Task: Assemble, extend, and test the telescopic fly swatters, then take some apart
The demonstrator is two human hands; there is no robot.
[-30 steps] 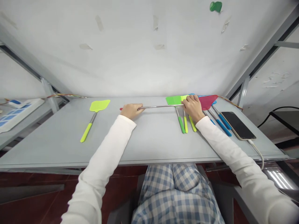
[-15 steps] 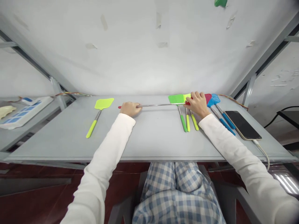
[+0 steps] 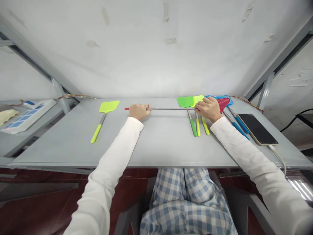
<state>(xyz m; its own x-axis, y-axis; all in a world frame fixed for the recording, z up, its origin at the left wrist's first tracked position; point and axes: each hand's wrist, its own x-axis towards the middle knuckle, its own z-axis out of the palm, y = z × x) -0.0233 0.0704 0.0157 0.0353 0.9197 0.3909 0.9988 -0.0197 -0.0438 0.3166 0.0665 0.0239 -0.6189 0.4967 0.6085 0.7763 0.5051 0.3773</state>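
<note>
A red fly swatter (image 3: 171, 109) with a long metal telescopic rod is stretched level between my hands, above the table. My left hand (image 3: 139, 111) is closed around its red handle, whose end sticks out on the left. At the other end my right hand (image 3: 208, 109) is closed near the red mesh head, which shows past my knuckles. Under and beside my right hand lie a green fly swatter (image 3: 192, 126) and yellow-green fly swatters (image 3: 198, 127). To the left, a single yellow-green fly swatter (image 3: 97, 132) lies on the table.
Blue fly swatters (image 3: 242, 124) lie right of my right hand, beside a phone (image 3: 258, 129) with a white cable. The grey table (image 3: 161, 143) meets a white wall (image 3: 146, 58) behind. Off to the left, a white-and-blue device (image 3: 29, 116) rests on another surface.
My right hand has rolled over on the swatter, and its red head now shows more to the right. Both hands stay closed on it. The camera view has shifted slightly.
</note>
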